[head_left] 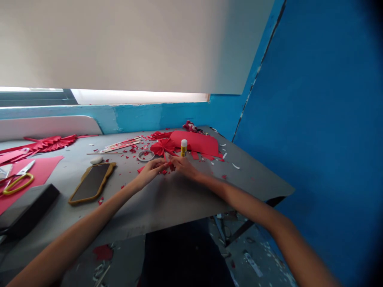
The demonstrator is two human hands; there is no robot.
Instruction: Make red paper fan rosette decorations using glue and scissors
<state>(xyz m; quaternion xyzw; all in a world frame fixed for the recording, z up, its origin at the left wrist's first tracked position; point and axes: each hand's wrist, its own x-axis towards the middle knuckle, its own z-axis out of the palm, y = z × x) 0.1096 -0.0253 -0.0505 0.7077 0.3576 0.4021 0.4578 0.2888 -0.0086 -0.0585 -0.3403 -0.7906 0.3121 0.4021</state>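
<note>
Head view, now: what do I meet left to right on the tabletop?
Yellow-handled scissors → phone in yellow case → pale ring → round pleated red paper fan → upright glue stick. Overlapping items left out.

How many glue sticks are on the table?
1. The yellow glue stick with a white cap stands upright on the grey table, just beyond the right hand, near the large red paper piece. Others may be hidden under paper.

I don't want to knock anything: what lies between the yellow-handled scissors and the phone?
The head view shows part of a red sheet, the end of a dark case and bare grey tabletop between scissors and phone.
</note>
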